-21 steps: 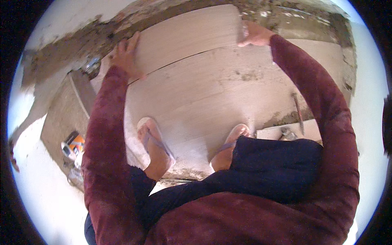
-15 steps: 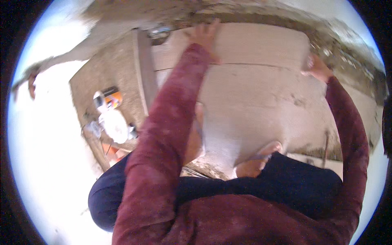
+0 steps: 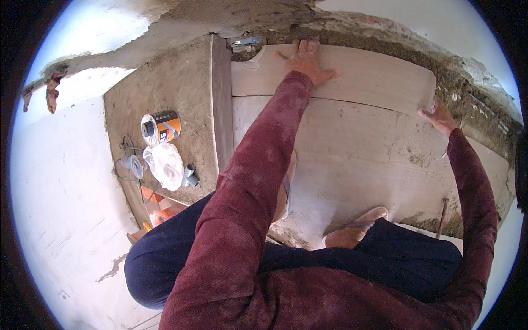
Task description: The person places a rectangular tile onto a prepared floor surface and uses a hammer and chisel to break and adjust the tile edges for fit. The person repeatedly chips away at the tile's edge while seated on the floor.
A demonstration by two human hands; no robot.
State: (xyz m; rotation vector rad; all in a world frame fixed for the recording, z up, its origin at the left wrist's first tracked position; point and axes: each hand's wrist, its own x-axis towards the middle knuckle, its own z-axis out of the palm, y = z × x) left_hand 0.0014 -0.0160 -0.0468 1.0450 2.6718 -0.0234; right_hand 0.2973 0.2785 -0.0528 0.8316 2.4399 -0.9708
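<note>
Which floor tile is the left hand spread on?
The far tile, with the curved cutout at its left end, is under the left hand; the nearer tile, across the dark seam, bears the right foot.

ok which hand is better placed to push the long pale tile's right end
Probably the right hand: it is at that end of the long pale tile, while the left hand is spread on top, farther left.
</note>
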